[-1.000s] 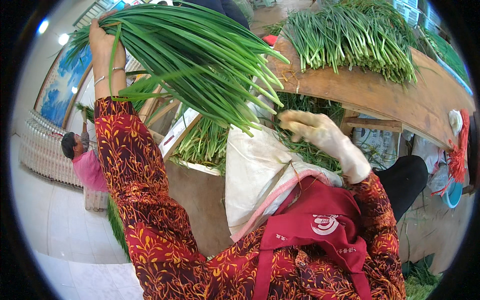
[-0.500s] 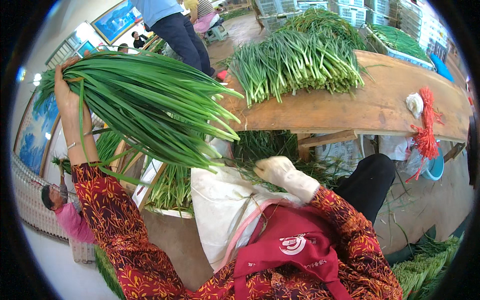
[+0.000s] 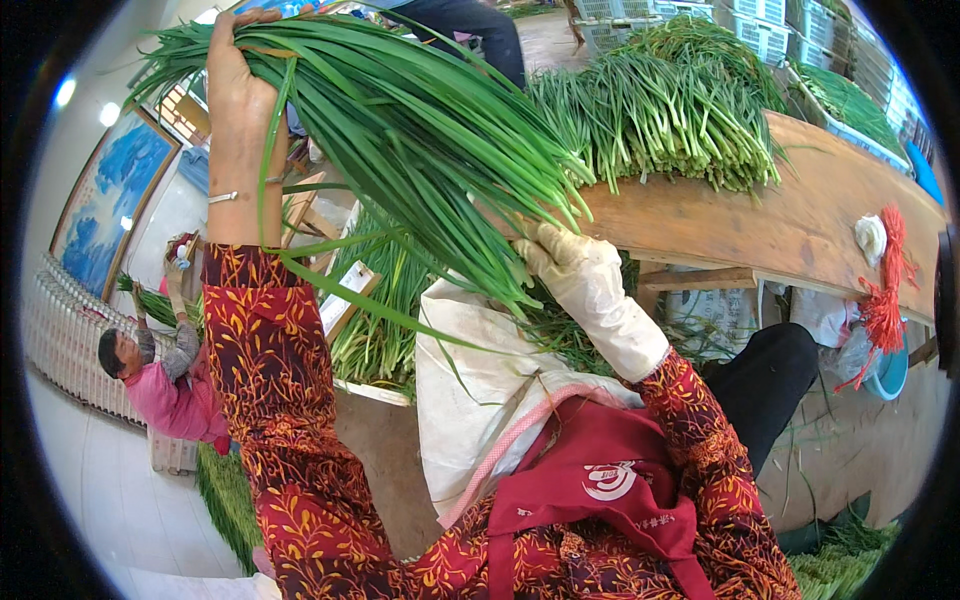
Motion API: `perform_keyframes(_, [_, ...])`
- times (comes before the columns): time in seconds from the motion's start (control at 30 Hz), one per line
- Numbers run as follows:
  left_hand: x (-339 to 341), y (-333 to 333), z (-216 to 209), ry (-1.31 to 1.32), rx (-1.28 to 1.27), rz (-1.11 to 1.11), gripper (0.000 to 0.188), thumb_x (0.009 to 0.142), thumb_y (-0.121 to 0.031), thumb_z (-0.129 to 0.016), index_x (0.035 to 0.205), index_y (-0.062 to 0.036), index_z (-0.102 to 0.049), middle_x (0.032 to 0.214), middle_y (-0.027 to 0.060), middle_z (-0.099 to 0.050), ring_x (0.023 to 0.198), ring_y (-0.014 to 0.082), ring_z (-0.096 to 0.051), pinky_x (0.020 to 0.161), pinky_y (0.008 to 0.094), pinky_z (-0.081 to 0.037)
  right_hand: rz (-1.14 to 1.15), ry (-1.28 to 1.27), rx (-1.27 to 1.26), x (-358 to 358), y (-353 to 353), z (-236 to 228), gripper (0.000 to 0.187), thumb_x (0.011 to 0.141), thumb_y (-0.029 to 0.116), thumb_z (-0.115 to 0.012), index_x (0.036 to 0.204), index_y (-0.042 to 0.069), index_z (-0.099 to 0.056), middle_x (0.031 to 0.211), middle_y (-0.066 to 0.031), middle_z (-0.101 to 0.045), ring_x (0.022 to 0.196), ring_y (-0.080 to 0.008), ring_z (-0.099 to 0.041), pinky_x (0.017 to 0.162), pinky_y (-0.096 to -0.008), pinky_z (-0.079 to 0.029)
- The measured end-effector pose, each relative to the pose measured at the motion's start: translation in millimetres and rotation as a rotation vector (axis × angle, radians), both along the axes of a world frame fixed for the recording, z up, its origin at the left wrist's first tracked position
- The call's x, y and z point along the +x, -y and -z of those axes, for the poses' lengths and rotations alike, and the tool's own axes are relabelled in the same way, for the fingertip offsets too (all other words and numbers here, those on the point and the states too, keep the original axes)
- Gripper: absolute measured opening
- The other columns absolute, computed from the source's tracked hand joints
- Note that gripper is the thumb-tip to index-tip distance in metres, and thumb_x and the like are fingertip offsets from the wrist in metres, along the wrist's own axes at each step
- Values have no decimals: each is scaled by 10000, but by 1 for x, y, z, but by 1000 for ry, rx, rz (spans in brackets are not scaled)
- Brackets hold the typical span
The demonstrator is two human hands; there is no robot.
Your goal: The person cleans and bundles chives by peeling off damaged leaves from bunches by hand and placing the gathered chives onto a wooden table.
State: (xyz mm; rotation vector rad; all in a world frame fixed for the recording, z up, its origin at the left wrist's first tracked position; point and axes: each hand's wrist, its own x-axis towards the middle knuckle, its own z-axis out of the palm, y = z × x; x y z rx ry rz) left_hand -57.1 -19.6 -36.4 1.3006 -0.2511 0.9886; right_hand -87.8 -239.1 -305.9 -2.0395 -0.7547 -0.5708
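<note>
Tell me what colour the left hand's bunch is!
The bunch is green, paler at the stem ends; best seen in the head view.

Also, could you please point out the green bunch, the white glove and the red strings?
Green bunch [image 3: 400,140]: head view, middle of its leaves.
White glove [image 3: 600,292]: head view, over the back of the hand.
Red strings [image 3: 882,314]: head view, their lower part.

From the wearer's head, the left of two side-by-side fisheye cameras looked down and forward over the red apron [image 3: 590,450] at the lower centre, the patterned sleeves [image 3: 275,370] looming large from the lower edge. It sat near the bunch of green leaves [image 3: 400,130] across the upper middle, and well away from the crates [image 3: 760,38] at the upper right. Edges toward the rim (those of the wooden table [image 3: 820,200], at right) curved.
</note>
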Motion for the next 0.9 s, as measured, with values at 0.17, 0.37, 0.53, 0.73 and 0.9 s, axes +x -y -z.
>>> perform_keyframes(0.17, [-17, -9, 5, -24, -71, 25, 258, 848, -199, -397, 742, 25, -471, 737, 172, -511, 726, 251, -509, 777, 478, -427, -221, -290, -56, 1, 16, 78, 145, 779, 213, -531, 818, 80, -576, 572, -84, -554, 480, -205, -538, 440, -294, -427])
perform_keyframes(0.37, [-8, -39, -2, -44, -5, 675, 196, 828, -172, -459, 665, -79, -401, 640, 21, -404, 677, 135, -448, 873, 410, -360, -337, -880, -1362, -9, 73, 155, 331, 747, 246, -495, 1028, 76, -537, 922, -119, -588, 880, -246, -561, 719, -344, -449])
perform_keyframes(0.53, [15, 5, 3, -82, 63, 702, 177, 808, -200, -509, 700, -105, -405, 666, -32, -411, 651, 97, -429, 799, 368, -397, -380, -774, -873, -4, 91, 141, 436, 771, 349, -482, 1129, 104, -436, 955, -159, -559, 887, -297, -535, 731, -364, -425])
perform_keyframes(0.73, [92, 41, 20, -187, 45, 854, 214, 772, -233, -566, 683, -129, -401, 610, -37, -395, 622, 72, -426, 773, 291, -375, -457, -945, -909, -17, 89, 139, 404, 767, 372, -464, 1063, 100, -500, 895, -143, -580, 834, -298, -549, 686, -362, -432])
perform_keyframes(0.9, [193, 56, 41, -314, 13, 1096, 219, 785, -230, -542, 697, -111, -380, 658, -11, -392, 649, 106, -439, 756, 268, -396, -534, -894, -839, -17, 90, 163, 320, 797, 353, -417, 928, 78, -514, 813, -145, -574, 776, -326, -538, 648, -383, -425])
